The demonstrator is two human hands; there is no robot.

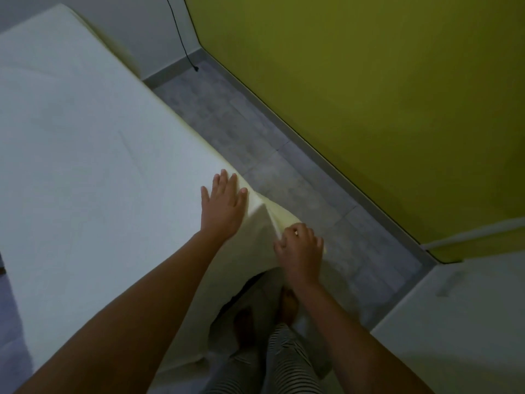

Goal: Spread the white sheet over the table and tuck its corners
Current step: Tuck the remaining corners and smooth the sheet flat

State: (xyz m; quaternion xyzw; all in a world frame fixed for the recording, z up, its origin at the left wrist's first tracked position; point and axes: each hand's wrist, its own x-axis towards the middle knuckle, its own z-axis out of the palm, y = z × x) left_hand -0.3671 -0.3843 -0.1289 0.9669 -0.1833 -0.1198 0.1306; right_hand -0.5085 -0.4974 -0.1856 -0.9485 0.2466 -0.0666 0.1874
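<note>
Sheet (pixel 85 155) already covered the table top, mostly smooth. My left hand (pixel 223 203) lay flat and open, pinning it beside the corner; my right hand (pixel 301 248) pinched the hanging fold. I judged 1 corner untucked, others unseen.

Looking steeply down from head height, close over the near corner of the white-sheeted table (pixel 85 155). Facing forward along a strip of grey tiled floor (pixel 284 177) toward an olive-green wall (pixel 369 95). Catching both bare forearms from below. Only one view, nothing shared.
</note>
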